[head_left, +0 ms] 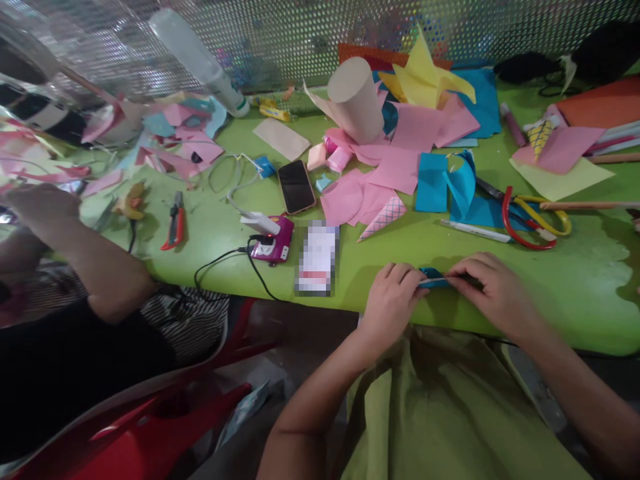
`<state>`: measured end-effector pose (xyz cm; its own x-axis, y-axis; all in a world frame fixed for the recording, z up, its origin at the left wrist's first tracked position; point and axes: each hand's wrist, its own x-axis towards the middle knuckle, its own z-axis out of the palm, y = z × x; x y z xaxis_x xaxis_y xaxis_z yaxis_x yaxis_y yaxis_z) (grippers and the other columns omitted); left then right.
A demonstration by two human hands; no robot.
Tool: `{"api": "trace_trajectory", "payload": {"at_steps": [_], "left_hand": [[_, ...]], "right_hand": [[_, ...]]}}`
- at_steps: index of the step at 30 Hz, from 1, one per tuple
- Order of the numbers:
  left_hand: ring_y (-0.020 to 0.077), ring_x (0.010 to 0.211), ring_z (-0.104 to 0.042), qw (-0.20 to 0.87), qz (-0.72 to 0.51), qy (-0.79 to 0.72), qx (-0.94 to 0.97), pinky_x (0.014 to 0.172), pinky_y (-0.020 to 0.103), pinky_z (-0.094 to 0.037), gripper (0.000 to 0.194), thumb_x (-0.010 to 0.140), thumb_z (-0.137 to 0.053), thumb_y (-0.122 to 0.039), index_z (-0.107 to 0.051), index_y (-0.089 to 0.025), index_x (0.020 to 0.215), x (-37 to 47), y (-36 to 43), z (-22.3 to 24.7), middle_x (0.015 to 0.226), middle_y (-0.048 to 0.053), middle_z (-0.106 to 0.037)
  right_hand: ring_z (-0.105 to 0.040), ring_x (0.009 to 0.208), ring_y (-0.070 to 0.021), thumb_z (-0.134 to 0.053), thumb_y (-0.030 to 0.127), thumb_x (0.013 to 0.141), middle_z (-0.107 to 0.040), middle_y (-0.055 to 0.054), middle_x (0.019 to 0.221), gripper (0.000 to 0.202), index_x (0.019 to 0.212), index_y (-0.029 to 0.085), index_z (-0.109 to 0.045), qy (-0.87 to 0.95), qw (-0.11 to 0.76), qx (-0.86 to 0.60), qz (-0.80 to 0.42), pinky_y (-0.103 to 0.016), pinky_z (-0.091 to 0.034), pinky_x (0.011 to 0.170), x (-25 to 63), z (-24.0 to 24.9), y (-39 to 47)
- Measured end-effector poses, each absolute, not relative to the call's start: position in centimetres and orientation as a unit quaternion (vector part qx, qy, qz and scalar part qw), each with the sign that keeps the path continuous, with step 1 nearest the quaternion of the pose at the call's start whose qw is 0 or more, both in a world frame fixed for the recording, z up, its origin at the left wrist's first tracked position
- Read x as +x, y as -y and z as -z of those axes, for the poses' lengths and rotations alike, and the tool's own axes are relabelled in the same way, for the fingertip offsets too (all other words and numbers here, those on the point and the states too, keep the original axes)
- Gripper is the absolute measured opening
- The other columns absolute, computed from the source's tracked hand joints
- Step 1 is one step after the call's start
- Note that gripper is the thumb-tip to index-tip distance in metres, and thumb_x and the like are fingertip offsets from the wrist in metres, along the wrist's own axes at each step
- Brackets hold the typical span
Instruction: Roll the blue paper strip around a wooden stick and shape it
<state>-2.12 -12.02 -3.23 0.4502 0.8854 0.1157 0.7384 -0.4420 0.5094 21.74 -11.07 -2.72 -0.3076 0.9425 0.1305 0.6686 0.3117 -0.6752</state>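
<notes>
At the near edge of the green worktop (550, 293), the left hand (393, 293) and right hand (483, 287) pinch a small folded blue paper (433, 278) between them, fingers closed on its ends. Red-and-yellow scissors (533, 223) and a white pen (473, 231) lie just beyond, toward the far edge

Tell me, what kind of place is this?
Probably a paper-craft workspace: a green table strewn with pink paper sheets, scissors and a box cutter, with both hands pressing blue paper.
</notes>
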Motion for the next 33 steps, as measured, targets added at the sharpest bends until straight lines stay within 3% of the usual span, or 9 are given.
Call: {"api": "trace_trajectory", "payload": {"at_steps": [5,14,20,24,33], "left_hand": [[0.0244,0.102,-0.070,0.222,-0.194,-0.483,0.824,0.094,0.042,-0.057,0.004,0.105,-0.071,-0.024,-0.072,-0.022,0.108,-2.7,12.0,3.2,0.109,0.005,-0.077],[0.0230,0.101,-0.070,0.219,-0.198,-0.486,0.823,0.090,0.039,-0.056,0.005,0.103,-0.073,-0.021,-0.074,-0.024,0.106,-3.7,12.6,2.8,0.107,0.005,-0.076],[0.0260,0.103,-0.064,0.172,-0.176,-0.505,0.828,0.087,0.042,-0.049,0.021,0.106,-0.070,-0.043,-0.073,-0.024,0.115,-2.4,13.4,2.7,0.116,0.007,-0.077],[0.0237,0.097,-0.063,0.146,-0.196,-0.540,0.806,0.083,0.040,-0.042,0.021,0.112,-0.060,-0.036,-0.072,-0.025,0.100,-1.5,13.6,3.3,0.105,0.004,-0.078],[0.0248,0.099,-0.064,0.162,-0.195,-0.536,0.805,0.084,0.041,-0.042,0.014,0.106,-0.072,-0.039,-0.072,-0.025,0.103,-1.5,13.5,3.6,0.109,0.004,-0.080]], "right_hand": [[-0.071,0.096,-0.0308,-0.058,0.049,0.111,-0.077,-0.008,0.096,0.030,0.095,0.027,-0.070,0.774,0.257,-0.528,-0.237,-0.044,-0.054,0.080,22.1,3.0,11.4],[-0.071,0.094,-0.0299,-0.061,0.042,0.110,-0.077,-0.008,0.096,0.024,0.093,0.027,-0.069,0.767,0.266,-0.532,-0.242,-0.044,-0.055,0.080,22.3,3.2,11.6],[-0.067,0.086,-0.0274,-0.063,0.037,0.108,-0.071,-0.006,0.089,0.022,0.088,0.026,-0.064,0.760,0.264,-0.534,-0.259,-0.041,-0.051,0.074,22.0,2.9,11.7],[-0.067,0.086,-0.0269,-0.065,0.035,0.107,-0.072,-0.005,0.088,0.022,0.087,0.026,-0.065,0.765,0.264,-0.525,-0.263,-0.041,-0.051,0.075,21.9,2.7,11.6],[-0.071,0.093,-0.0280,-0.063,0.038,0.108,-0.077,-0.006,0.094,0.021,0.094,0.027,-0.073,0.769,0.262,-0.514,-0.276,-0.044,-0.055,0.080,22.0,2.6,11.4]]}}
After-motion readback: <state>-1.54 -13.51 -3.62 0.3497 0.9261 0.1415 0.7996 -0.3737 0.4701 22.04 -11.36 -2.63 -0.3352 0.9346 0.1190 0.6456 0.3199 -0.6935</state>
